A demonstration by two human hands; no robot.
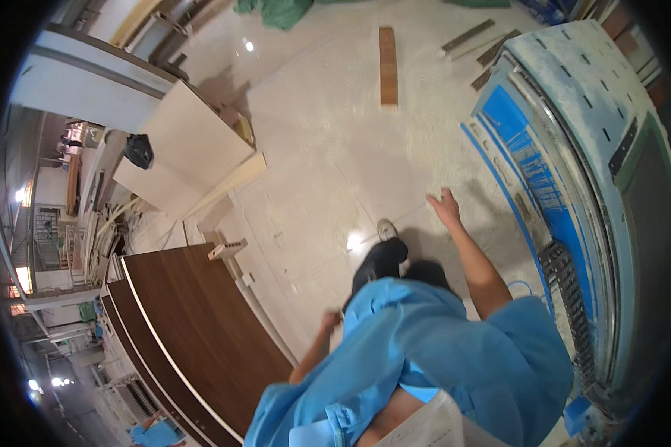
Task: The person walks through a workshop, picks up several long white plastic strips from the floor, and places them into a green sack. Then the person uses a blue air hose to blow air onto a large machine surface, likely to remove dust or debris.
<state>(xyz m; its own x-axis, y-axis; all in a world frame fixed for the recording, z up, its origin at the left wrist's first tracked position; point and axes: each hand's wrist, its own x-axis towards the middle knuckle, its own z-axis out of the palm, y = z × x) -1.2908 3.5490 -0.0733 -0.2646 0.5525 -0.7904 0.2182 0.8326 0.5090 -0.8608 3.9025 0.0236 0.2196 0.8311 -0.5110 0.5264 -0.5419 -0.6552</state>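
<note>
Hanging spread, right hand (446, 208) looks empty, left hand (331, 321) can't tell, brown panels (205, 316) probably sit along the floor's (313, 134) left edge for walking room.

Workshop machine (574, 78): painted-metal look, cover matt, dust-filmed. Cable chain (563, 276), along the machine's left side: plastic look, ridged. Floor tiles (313, 164), left of the machine: glossy, smooth, dusty patches. Plank (388, 67), left of the machine's far end: wood, smooth. Wood-grain panels (209, 305), well left of the machine: smooth, low sheen. Work shirt (462, 357), beside the machine: matt cloth, creased.
</note>
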